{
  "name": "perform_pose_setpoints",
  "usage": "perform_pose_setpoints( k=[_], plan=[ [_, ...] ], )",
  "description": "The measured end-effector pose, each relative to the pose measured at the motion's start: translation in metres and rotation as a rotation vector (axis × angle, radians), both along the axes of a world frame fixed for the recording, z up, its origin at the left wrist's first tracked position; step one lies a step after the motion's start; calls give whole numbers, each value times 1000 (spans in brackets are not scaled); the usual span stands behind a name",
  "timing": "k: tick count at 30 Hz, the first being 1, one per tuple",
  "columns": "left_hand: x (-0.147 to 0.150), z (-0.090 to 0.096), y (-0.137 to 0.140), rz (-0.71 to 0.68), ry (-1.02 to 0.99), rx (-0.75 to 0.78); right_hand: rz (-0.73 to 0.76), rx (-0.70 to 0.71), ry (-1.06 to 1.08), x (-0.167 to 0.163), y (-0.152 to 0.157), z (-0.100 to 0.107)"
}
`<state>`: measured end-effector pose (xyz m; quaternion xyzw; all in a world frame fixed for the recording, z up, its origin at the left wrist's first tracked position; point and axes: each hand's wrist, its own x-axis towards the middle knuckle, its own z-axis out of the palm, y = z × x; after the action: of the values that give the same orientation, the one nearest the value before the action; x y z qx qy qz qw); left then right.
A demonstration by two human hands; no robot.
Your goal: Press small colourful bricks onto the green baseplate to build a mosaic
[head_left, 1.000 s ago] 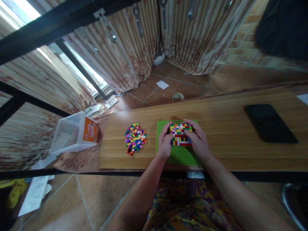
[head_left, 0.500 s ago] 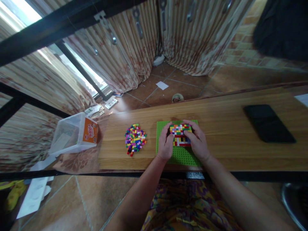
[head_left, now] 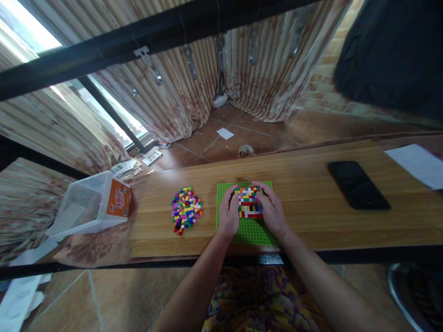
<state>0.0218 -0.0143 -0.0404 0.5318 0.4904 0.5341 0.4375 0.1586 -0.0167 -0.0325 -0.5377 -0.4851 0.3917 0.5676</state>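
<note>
Probably pressing or steadying; from my remote post, left hand (head_left: 229,216) and right hand (head_left: 273,213) grip the multicoloured toy-brick build (head_left: 248,198) by its sides, over the green baseplate (head_left: 254,235) (loose toy bricks (head_left: 187,209) lie left). Next calls for even pressure, I judge.

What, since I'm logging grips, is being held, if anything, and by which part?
The brick build, by its left and right sides, between the left hand and right hand.

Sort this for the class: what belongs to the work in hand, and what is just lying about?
Work in hand:
brick structure, between left hand and right hand
green baseplate beneath
loose bricks, probably

Lying about:
flat black device
white sheet, far right
</note>
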Motion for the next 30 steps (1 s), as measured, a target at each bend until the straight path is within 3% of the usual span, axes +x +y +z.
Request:
perform_pose_setpoints(
  k=[10, 17, 20, 24, 27, 30],
  plan=[
    [3, 8, -1, 27, 67, 41, 15, 16, -27, 4, 1, -5],
    [1, 3, -9, 66, 162, 47, 20, 14, -76, 8, 1, -10],
    [-21, 7, -22, 163, 299, 82, 27, 25, -96, 9, 0, -10],
    [-71, 19, -40, 223, 661, 219, 7, 30, -118, 8, 0, -10],
    [-105, 25, -46, 248, 937, 191, 12, 35, -105, 8, 0, -9],
    [-121, 25, -46, 233, 1082, 184, 18, 22, -85, 6, 1, -9]
  ],
)
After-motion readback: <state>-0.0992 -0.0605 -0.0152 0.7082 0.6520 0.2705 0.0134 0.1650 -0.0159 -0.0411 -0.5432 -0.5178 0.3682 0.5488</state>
